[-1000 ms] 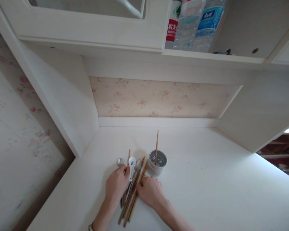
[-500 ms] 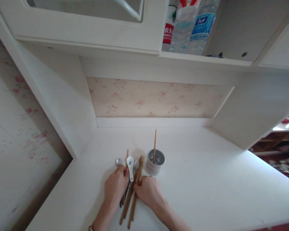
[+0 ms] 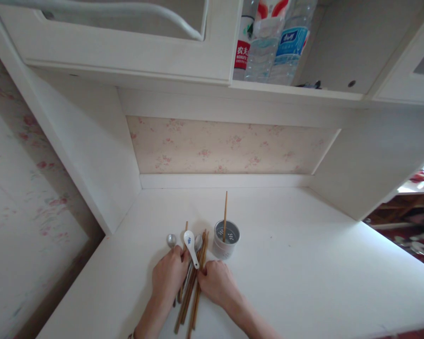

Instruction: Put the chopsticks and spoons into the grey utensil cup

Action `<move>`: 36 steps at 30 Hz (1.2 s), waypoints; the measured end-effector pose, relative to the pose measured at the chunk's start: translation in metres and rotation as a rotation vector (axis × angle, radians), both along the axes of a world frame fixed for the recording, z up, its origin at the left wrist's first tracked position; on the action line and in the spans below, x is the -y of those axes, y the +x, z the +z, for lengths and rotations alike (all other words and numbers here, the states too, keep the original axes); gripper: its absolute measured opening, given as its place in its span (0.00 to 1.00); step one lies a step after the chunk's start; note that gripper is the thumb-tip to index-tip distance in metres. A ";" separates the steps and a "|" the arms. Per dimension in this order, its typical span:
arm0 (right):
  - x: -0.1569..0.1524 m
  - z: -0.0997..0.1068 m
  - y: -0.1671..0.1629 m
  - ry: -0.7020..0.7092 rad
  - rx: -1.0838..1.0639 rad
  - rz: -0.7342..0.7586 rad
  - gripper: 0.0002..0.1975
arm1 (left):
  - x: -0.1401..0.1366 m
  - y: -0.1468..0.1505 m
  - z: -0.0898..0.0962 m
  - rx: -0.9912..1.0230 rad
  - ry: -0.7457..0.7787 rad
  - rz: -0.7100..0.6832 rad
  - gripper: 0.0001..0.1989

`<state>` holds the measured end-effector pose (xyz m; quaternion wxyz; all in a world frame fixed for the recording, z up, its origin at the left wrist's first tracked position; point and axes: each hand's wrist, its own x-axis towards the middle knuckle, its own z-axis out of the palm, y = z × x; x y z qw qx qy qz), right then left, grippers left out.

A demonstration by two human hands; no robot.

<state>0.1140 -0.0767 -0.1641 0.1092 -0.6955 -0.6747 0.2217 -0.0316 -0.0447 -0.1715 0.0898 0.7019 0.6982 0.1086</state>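
Note:
A loose bundle of wooden chopsticks (image 3: 187, 306) lies on the white desktop between my hands. My left hand (image 3: 171, 273) is closed at its left side, thumb and finger pinched on a chopstick. From the right, my right hand (image 3: 217, 282) has its curled fingers against the chopsticks; its fingertips are partly hidden. A white ceramic spoon (image 3: 190, 241) with a blue mark rests on top, handle slanting toward my right hand. One metal spoon (image 3: 171, 240) shows beyond my left hand, another metal spoon (image 3: 198, 243) beside the ceramic one. Their handles are partly covered.
Just beyond my right hand stands a grey metal cup (image 3: 225, 251) with holes in its bottom and one upright chopstick (image 3: 225, 209) in it. Overhead, an open cabinet shelf (image 3: 332, 92) holds plastic bottles (image 3: 265, 54). A side panel (image 3: 92, 141) bounds the desktop at left.
The ceramic spoon has turned, its handle end swinging right toward my right hand. Both hands stay nearly in place, and the view has shifted slightly.

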 end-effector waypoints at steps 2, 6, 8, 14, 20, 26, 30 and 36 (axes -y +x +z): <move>0.001 -0.002 -0.001 0.000 -0.007 -0.006 0.16 | 0.000 0.000 0.000 0.000 0.003 0.003 0.19; 0.000 -0.006 0.001 -0.004 -0.033 -0.016 0.16 | 0.000 0.000 0.000 0.002 0.003 0.011 0.19; -0.001 -0.006 0.002 0.006 -0.040 -0.011 0.16 | 0.000 0.000 0.000 0.002 0.001 0.011 0.19; 0.000 0.000 0.002 0.006 0.023 -0.008 0.17 | 0.001 0.001 0.001 -0.010 0.004 0.013 0.18; -0.001 0.010 -0.002 -0.023 0.133 -0.008 0.16 | 0.001 0.001 0.002 -0.006 -0.031 0.027 0.18; -0.008 0.016 -0.006 -0.002 0.165 0.017 0.17 | 0.003 0.002 0.007 0.001 -0.047 0.014 0.19; -0.004 0.014 -0.001 0.035 0.146 0.010 0.17 | 0.003 0.001 0.008 0.006 -0.045 0.015 0.19; 0.015 0.027 0.014 0.138 0.003 -0.021 0.16 | 0.002 0.001 0.004 -0.002 -0.013 0.009 0.17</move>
